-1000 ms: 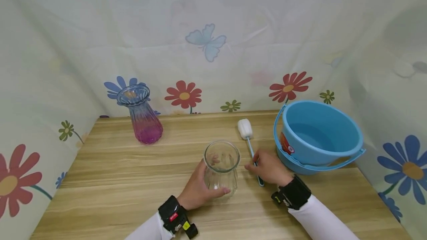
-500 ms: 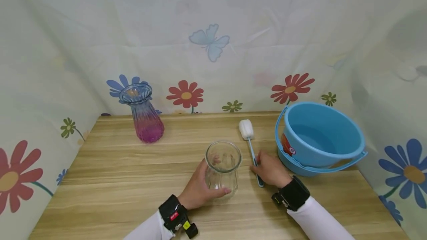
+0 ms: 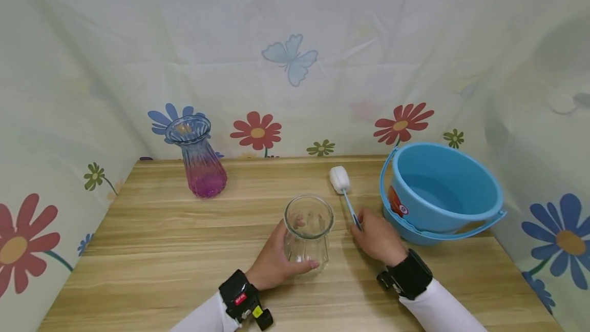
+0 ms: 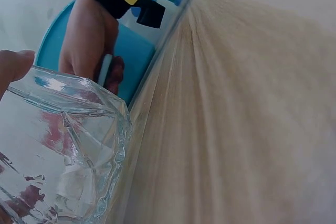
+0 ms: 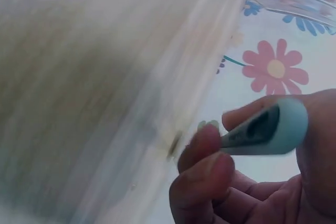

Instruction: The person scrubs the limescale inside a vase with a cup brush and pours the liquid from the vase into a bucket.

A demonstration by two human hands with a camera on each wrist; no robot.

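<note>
In the head view, the left hand (image 3: 281, 265) grips a clear vase (image 3: 306, 245) on the counter (image 3: 184, 250); the right hand (image 3: 379, 237) holds a white-headed brush (image 3: 340, 180), a blue bucket (image 3: 419, 214) just to its right. Left wrist: the thumb (image 4: 18, 66) lies at the vase. Right wrist: curled fingers (image 5: 205, 177) pinch the handle (image 5: 289, 127).

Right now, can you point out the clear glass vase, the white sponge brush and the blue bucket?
Clear glass vase (image 3: 307, 248): head view, on its body below the rim.
White sponge brush (image 3: 340, 180): head view, on the sponge head.
Blue bucket (image 3: 420, 218): head view, on the outer wall below the rim.
</note>
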